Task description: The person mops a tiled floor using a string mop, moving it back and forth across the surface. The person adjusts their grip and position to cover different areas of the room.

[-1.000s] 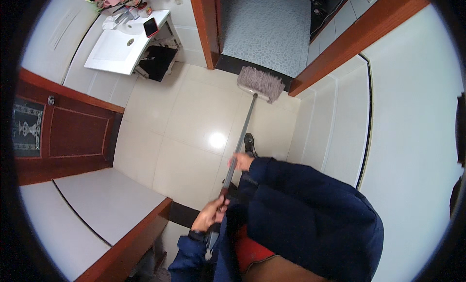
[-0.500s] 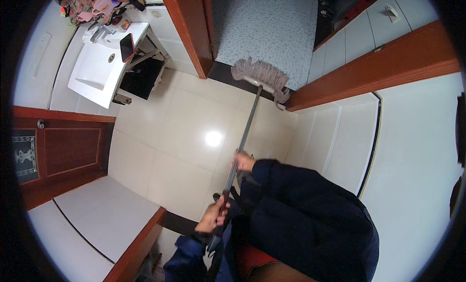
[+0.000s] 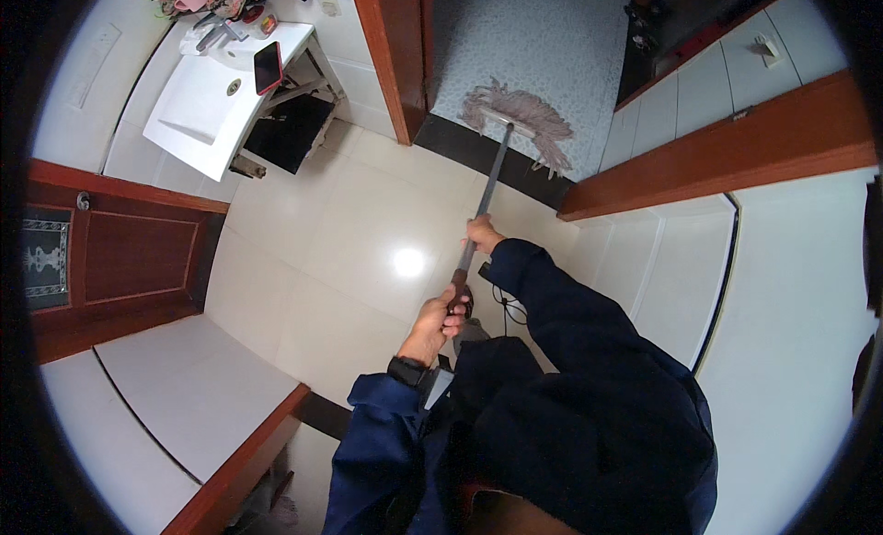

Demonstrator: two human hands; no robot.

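Both my hands are closed around the long grey handle of a mop [image 3: 495, 172]. My left hand [image 3: 433, 322], with a black band on its wrist, wraps the brown grip near the handle's lower end. Farther up the shaft, my right hand [image 3: 481, 234] holds the grey part. The handle runs up and away to a pale bar with a shaggy grey-brown mop head [image 3: 521, 109]. That head lies spread on the patterned blue-grey floor [image 3: 515, 38] just past the dark threshold strip [image 3: 460, 153], with some strands reaching toward the strip's right part.
A white washbasin [image 3: 198, 107] with a phone [image 3: 268, 68] on its edge stands at the upper left. Wooden door frames [image 3: 391, 66] flank the doorway. A brown door [image 3: 138, 259] is at left. Black cable [image 3: 509, 307] hangs beside my right forearm. Beige tiles [image 3: 340, 213] cover the near floor.
The mop head has moved farther through the doorway, past the dark strip onto the patterned floor. Both hands have gone forward with the handle. The view has shifted slightly.
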